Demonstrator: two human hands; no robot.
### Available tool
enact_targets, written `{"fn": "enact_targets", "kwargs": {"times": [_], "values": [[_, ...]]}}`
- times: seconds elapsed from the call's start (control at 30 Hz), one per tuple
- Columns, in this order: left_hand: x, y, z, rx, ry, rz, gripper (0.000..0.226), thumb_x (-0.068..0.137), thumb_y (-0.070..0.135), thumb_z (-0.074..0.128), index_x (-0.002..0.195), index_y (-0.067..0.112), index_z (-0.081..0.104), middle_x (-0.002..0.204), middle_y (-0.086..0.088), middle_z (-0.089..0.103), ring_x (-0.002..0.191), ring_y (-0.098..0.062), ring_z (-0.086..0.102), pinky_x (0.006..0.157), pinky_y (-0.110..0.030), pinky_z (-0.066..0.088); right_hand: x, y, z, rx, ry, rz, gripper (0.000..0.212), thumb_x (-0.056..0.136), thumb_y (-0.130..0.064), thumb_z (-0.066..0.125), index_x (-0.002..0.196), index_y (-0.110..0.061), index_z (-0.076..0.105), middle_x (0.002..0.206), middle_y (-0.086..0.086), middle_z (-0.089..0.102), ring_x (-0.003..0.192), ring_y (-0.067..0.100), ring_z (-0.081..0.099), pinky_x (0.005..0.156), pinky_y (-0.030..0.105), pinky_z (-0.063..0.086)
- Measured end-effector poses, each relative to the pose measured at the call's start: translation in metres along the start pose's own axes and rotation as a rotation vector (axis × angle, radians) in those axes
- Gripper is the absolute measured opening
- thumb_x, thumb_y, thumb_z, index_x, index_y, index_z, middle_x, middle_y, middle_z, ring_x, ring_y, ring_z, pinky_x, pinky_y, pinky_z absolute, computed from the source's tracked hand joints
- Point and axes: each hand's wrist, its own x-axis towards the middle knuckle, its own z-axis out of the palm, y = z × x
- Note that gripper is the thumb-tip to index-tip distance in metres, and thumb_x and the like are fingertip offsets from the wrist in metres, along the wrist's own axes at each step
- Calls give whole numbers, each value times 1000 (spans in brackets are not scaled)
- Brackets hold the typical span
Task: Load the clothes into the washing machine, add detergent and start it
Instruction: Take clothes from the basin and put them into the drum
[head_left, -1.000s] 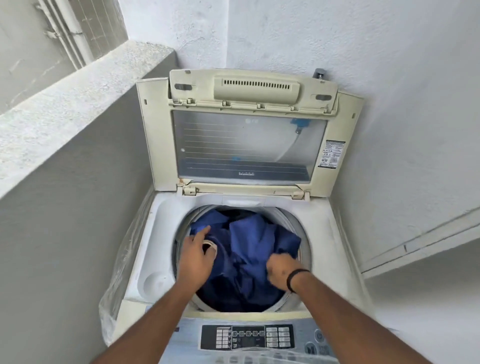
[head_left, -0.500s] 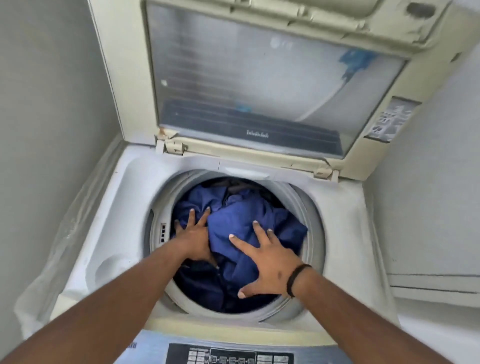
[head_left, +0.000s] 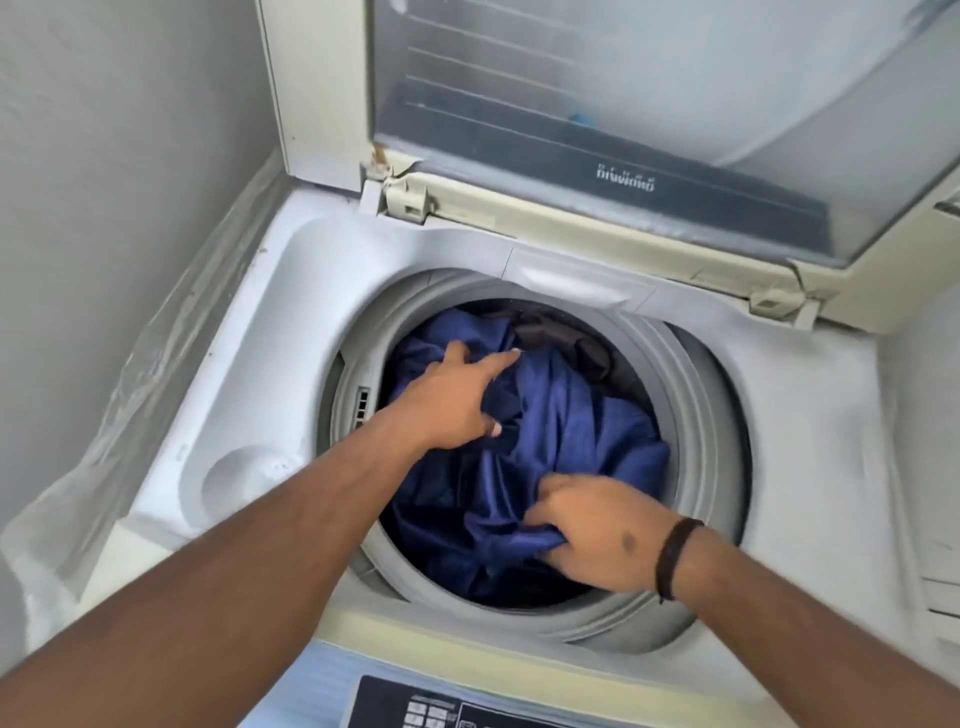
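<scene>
Nearest the camera, at the bottom edge, the dark control panel (head_left: 415, 709) of the washing machine (head_left: 291, 332) shows a few pale buttons, cut off by the frame. Two bare forearms reach forward over it into the round drum opening (head_left: 696, 431). The right hand (head_left: 597, 535), with a dark band (head_left: 675, 558) around its wrist, sits at the near right of the opening with its fingers curled down into a fold of the blue clothes (head_left: 561, 436), gripping the fabric. The left hand (head_left: 452, 395) lies farther in, on the left part of the heap; its forefinger stretches straight out across the cloth while the other fingers bend down onto it, and whether they pinch any fabric or only press on it cannot be told. The blue clothes fill the drum in a crumpled mound that rises close to the grey rim, and a darker brownish garment (head_left: 582, 348) shows behind them at the far side of the drum. On the machine's white top, to the left of the opening, is a shallow round recess (head_left: 244, 478). Clear plastic sheeting (head_left: 104, 415) is bunched between the machine's left side and the grey wall (head_left: 104, 156). Beyond the drum, the lid (head_left: 623, 104) stands raised on its hinges, its tinted window bearing a small line of pale lettering near the lower edge.
</scene>
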Motion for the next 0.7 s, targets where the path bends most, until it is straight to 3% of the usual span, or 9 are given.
{"fn": "enact_targets", "kwargs": {"times": [0.03, 0.13, 0.2, 0.27, 0.37, 0.43, 0.5, 0.6, 0.7], "values": [[0, -1, 1, 26, -75, -25, 99, 82, 39, 78, 154, 52, 12, 161, -12, 11, 143, -44, 28, 113, -54, 36, 1, 0, 4, 87, -166, 24, 32, 93, -47, 55, 97, -18, 66, 100, 5, 61, 94, 26, 58, 81, 35, 46], [-1, -1, 7, 25, -200, -43, 107, 81, 43, 80, 154, 55, 3, 167, -7, -10, 151, -46, 6, 119, -58, 24, 9, -1, 11, 88, -631, 157, 74, 91, -74, 36, 134, -17, 56, 138, 4, 55, 125, 23, 51, 104, 33, 38], [0, -1, 9, 41, -206, -44, 106, 84, 31, 79, 154, 54, 2, 168, -7, -11, 152, -43, 7, 120, -54, 25, 16, 2, 4, 51, -494, 136, 75, 90, -78, 32, 111, -15, 67, 108, 5, 65, 99, 24, 60, 88, 36, 46], [1, -2, 9, 57, -162, -35, 104, 89, 12, 70, 155, 51, 1, 168, -9, -8, 152, -40, 13, 117, -46, 32, 22, 5, -9, 15, -98, 111, 66, 90, -75, 37, 75, -14, 56, 75, 4, 59, 68, 23, 56, 65, 38, 47], [1, -1, 6, 38, -96, -21, 100, 88, -4, 54, 158, 45, 0, 167, -12, -4, 151, -38, 18, 108, -41, 39, 33, 14, -21, -56, 297, 98, 55, 79, -72, 59, 98, -23, 45, 98, 2, 50, 81, 25, 55, 64, 37, 46], [2, -2, 6, 28, -80, -17, 99, 89, -3, 54, 158, 41, -2, 168, -13, -2, 151, -37, 19, 108, -42, 37, 48, 23, -18, -52, 187, 188, 100, 63, -73, 74, 140, -29, 28, 129, 12, 39, 102, 36, 57, 76, 42, 52], [3, -5, 7, 17, -82, -6, 100, 90, 0, 58, 158, 40, -4, 168, -12, -1, 152, -35, 15, 110, -41, 35, 68, 32, -6, -39, -13, 303, 141, 52, -68, 84, 153, -39, -8, 153, 21, 13, 123, 46, 49, 93, 48, 52], [5, -8, 11, -21, -90, 20, 101, 92, 4, 62, 159, 39, -5, 168, -11, 0, 154, -29, 9, 114, -36, 31, 92, 41, 15, 33, -132, 382, 154, 51, -57, 91, 145, -47, -30, 158, 22, -24, 142, 57, 14, 109, 62, 36], [7, -10, 14, -44, -81, 32, 101, 92, 14, 67, 158, 40, -5, 168, -11, 2, 155, -25, 3, 119, -36, 24, 97, 43, 11, 124, -160, 407, 153, 52, -52, 93, 145, -49, -29, 159, 19, -27, 146, 54, 3, 113, 62, 31]]}}
